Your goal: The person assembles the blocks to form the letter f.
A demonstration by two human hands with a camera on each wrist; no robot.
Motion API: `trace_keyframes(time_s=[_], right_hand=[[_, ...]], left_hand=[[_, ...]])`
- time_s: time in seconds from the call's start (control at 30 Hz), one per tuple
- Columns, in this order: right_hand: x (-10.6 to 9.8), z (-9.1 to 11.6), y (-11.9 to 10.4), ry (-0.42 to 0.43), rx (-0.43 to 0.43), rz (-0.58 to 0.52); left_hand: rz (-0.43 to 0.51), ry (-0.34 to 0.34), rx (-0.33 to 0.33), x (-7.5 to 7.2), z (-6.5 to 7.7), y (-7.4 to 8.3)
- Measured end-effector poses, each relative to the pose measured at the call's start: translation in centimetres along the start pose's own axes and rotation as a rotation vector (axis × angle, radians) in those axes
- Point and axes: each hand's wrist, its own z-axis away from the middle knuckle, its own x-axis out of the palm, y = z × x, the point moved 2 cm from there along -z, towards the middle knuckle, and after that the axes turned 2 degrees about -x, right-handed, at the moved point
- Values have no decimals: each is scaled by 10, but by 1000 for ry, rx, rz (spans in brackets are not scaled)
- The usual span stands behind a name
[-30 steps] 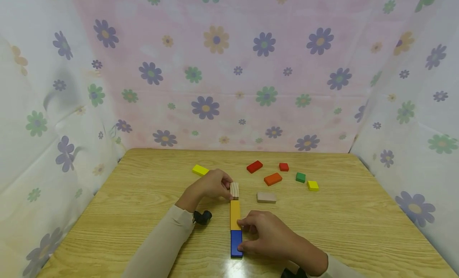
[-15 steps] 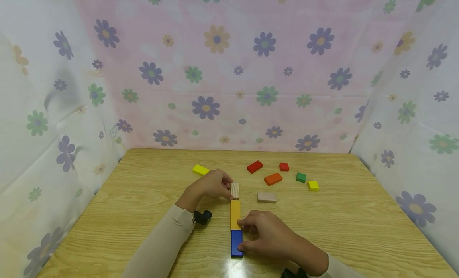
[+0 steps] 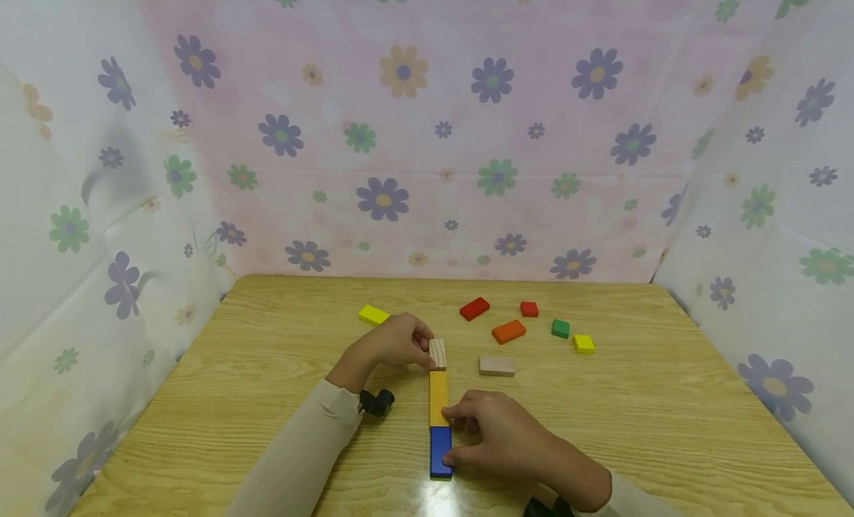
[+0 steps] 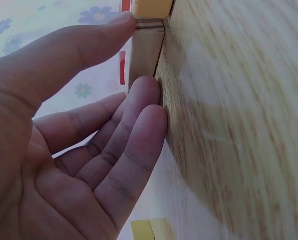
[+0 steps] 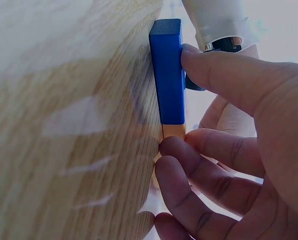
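A straight row of blocks lies flat on the table: a plain wood block (image 3: 437, 354) at the far end, a yellow-orange block (image 3: 438, 398) in the middle, and a blue block (image 3: 441, 452) nearest. From the left side, my left hand (image 3: 399, 341) holds the plain wood block, thumb at its near end and index finger toward its far end. My right hand (image 3: 500, 434) lies along the row's right side. Its thumb touches the edge of the blue block (image 5: 169, 75), and its index fingertip meets the yellow-orange block (image 5: 174, 131). The blocks sit end to end.
Beyond the left hand is a long yellow block (image 3: 373, 314). Right of the row lie a second wood block (image 3: 497, 366), an orange block (image 3: 509, 331), a dark red block (image 3: 474, 308), and small red (image 3: 529, 309), green (image 3: 560, 328) and yellow (image 3: 583, 344) blocks. Flowered cloth (image 3: 427, 153) encloses the table.
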Motion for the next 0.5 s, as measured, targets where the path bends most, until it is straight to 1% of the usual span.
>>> trace_keyframes(time_s=[0.2,0.5], right_hand=[[0,0,-1,1,-3,-2],[0,0,1,-2,0,4]], left_hand=[[-15,0,8,-2,3,5],[-5,-2,-7,-1,2,4]])
